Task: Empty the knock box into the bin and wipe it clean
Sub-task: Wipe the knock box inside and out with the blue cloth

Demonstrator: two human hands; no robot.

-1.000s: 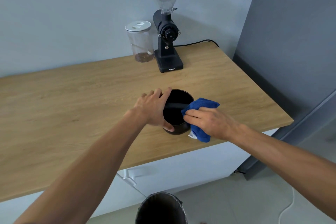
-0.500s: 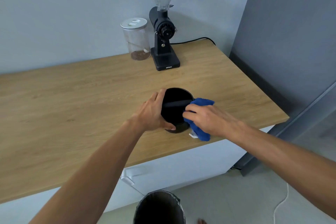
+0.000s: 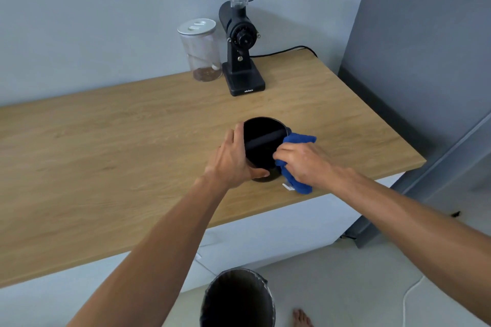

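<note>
Round black knock box with crossbar (image 3: 261, 138) sits upright on light wooden countertop (image 3: 106, 156), near front edge. Left hand (image 3: 233, 160) wraps box's left wall: fingers curl round far side, thumb on near side, firm grip. Right hand (image 3: 305, 163) closed on bunched blue cloth (image 3: 297, 156), fingertips pressing cloth against box's right rim. Dark lined bin (image 3: 237, 300) on floor below both hands. Black coffee grinder (image 3: 239, 34) and clear lidded jar (image 3: 202, 50) well beyond fingers, by wall.
</note>
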